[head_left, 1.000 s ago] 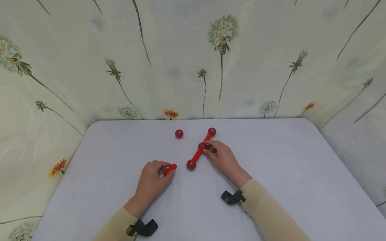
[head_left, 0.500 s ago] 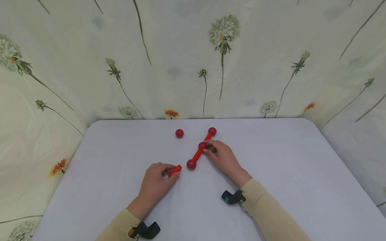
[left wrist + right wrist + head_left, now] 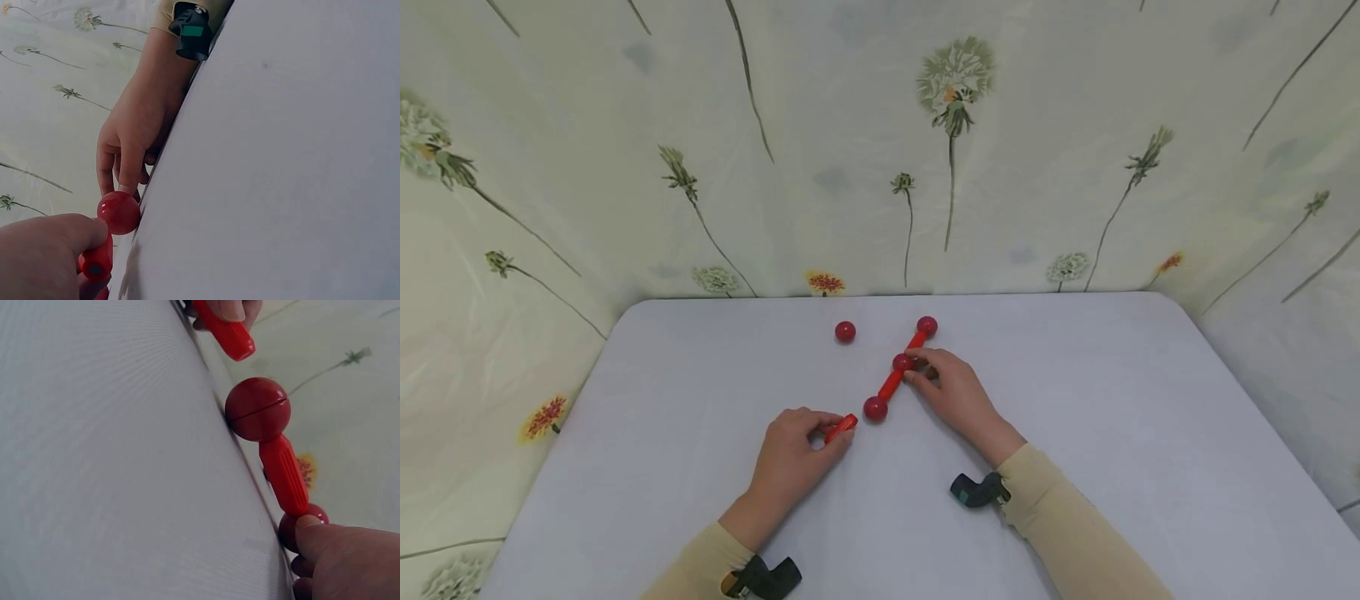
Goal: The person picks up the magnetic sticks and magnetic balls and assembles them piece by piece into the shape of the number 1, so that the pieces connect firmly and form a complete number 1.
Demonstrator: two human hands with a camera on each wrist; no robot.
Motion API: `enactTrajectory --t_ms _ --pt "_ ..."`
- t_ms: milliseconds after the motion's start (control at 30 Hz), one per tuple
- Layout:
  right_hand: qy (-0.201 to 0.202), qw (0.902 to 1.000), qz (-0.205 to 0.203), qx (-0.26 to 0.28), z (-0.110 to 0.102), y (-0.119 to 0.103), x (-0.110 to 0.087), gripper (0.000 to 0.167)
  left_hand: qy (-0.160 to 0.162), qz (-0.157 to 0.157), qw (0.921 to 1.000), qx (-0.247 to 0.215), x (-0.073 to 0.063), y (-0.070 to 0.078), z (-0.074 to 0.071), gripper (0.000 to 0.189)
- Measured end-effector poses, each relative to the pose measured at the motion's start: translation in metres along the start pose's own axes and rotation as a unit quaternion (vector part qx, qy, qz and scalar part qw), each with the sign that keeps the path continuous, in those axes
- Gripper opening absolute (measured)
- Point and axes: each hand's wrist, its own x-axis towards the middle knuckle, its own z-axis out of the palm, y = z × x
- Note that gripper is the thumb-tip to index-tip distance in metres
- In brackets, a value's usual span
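Observation:
My left hand (image 3: 793,457) pinches a short red rod (image 3: 232,337) between thumb and fingers, with one end sticking out. That end points toward the near ball (image 3: 876,409) of a chain of red balls joined by red rods; a small gap shows between them in the right wrist view. My right hand (image 3: 951,387) grips the chain's middle ball (image 3: 902,363) with thumb and fingertips. From there one connecting rod (image 3: 286,475) runs to the near ball and another rod (image 3: 916,340) to the far ball (image 3: 927,327). The chain slants across the white table (image 3: 1075,400).
A loose red ball (image 3: 846,332) lies near the table's back edge, left of the chain. Behind the table hangs a flower-printed cloth (image 3: 842,150). Each wrist wears a dark camera mount, the left mount (image 3: 767,577) and the right mount (image 3: 976,490).
My left hand has moved right and slightly toward me with the red rod, bringing it closer to the near ball. The right hand and the chain have stayed in place.

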Motion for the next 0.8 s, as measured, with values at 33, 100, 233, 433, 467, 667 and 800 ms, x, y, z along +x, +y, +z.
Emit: enactTrajectory --t_ms 33,100,233,433,467,667,800 --pt "0.001 1.0000 -0.001 0.001 -0.0001 -0.0002 -0.0003 0.038 0.000 0.001 1.0000 0.001 -0.0002 0.0003 0.0002 0.022" --pt "0.003 1.0000 -0.003 0.003 -0.0001 -0.0006 -0.0007 0.038 -0.001 0.004 1.0000 0.002 -0.0006 0.0015 0.0007 0.022" --pt "0.005 1.0000 -0.007 0.005 -0.0001 -0.0016 -0.0011 0.038 -0.004 0.020 0.9998 -0.005 -0.0010 0.0041 0.0019 0.022" --pt "0.005 1.0000 -0.005 0.006 -0.0008 -0.0026 -0.0016 0.038 -0.005 0.029 0.9996 0.001 -0.0010 0.0057 0.0049 0.020" --pt "0.005 1.0000 -0.004 0.006 -0.0009 -0.0028 -0.0018 0.038 -0.005 0.029 0.9995 0.004 -0.0010 0.0058 0.0054 0.020" --pt "0.007 0.9999 -0.008 0.004 0.0000 -0.0026 -0.0027 0.038 -0.002 0.034 0.9993 0.013 -0.0008 0.0061 0.0075 0.020" --pt "0.009 0.9999 -0.010 0.004 0.0012 -0.0022 -0.0027 0.038 0.000 0.042 0.9990 0.019 -0.0008 0.0069 0.0086 0.021"
